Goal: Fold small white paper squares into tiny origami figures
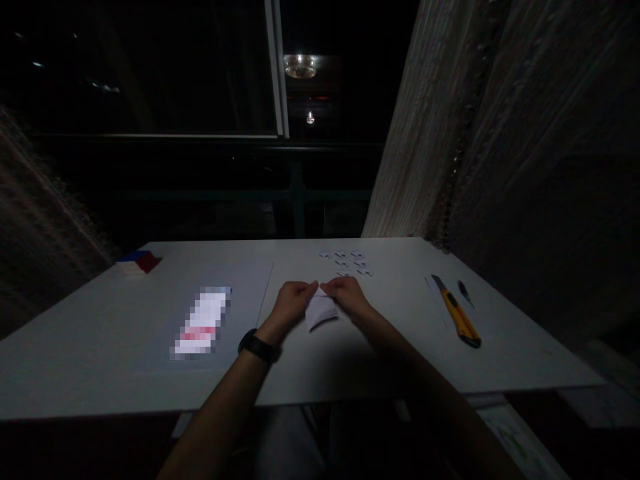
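Both hands pinch a small piece of white paper [321, 315] over the middle of the table. My left hand [294, 300] grips its upper left edge, and a dark band circles that wrist. On the upper right edge is my right hand [349, 294], its thumb close to the left one. The paper's lower edge hangs curved toward me, with a dark line along it. Just beyond the hands lie several small paper pieces [342, 263] with dark marks, set out in rows.
On the white table [295, 387], a yellow box cutter [457, 312] and a dark pen-like item [465, 291] lie at right. To the left are a blurred-out bright phone-shaped object [203, 323] on a large pale sheet [250, 293] and a coloured cube [137, 263]. Curtains [415, 120] hang by a dark window.
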Motion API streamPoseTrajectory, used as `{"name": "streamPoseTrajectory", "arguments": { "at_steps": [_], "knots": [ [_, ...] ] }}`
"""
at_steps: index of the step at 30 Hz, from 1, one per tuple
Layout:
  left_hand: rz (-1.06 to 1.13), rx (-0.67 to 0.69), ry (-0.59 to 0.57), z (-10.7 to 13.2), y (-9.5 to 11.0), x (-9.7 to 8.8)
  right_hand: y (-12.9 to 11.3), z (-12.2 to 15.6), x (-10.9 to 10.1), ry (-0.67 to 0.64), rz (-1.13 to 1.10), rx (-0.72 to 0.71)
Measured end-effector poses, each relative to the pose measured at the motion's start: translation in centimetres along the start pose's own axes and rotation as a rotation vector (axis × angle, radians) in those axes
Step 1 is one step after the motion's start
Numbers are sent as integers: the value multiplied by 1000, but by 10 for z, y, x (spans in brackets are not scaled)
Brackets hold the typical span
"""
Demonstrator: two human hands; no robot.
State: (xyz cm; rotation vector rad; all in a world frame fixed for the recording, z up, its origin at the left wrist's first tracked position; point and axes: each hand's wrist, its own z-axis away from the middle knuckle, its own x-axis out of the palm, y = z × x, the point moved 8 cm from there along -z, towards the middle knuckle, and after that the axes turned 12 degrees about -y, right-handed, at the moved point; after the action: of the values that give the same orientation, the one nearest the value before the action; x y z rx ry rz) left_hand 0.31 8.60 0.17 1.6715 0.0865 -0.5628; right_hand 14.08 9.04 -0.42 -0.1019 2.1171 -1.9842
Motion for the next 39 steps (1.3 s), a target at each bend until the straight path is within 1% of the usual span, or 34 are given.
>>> {"name": "streamPoseTrajectory", "arguments": {
  "at_steps": [5, 7, 10, 12, 14, 17, 22, 24, 27, 29, 34, 37, 39],
  "knots": [
    [-128, 112, 20, 1, 8, -2, -6, -1, 0, 4, 177, -83],
    [-135, 153, 32, 3, 13, -3, -9, 0, -3, 45, 214, -115],
    [-56, 202, 45, 4, 18, -4, -18, 4, -7, 132, 257, -183],
    [29, 216, 58, 3, 19, -6, -25, 7, -8, 162, 277, -225],
    [100, 203, 80, 2, 17, -8, -31, 10, -8, 176, 244, -245],
    [173, 138, 90, 1, 11, -8, -36, 13, -9, 186, 155, -270],
    [282, 96, 19, 2, 10, -1, -35, 11, -10, 160, 88, -275],
    [303, 91, 1, 2, 10, 0, -33, 10, -9, 131, 90, -265],
    [280, 97, 18, 2, 10, -2, -36, 12, -4, 82, 158, -285],
    [242, 120, 33, 3, 13, -4, -44, 17, 0, 78, 258, -347],
    [190, 195, 61, 6, 21, -7, -68, 35, 8, 174, 529, -590],
    [179, 182, 71, 6, 22, -7, -74, 42, 15, 189, 627, -701],
    [171, 179, 73, 7, 23, -8, -75, 45, 20, 177, 674, -746]
  ]
}}
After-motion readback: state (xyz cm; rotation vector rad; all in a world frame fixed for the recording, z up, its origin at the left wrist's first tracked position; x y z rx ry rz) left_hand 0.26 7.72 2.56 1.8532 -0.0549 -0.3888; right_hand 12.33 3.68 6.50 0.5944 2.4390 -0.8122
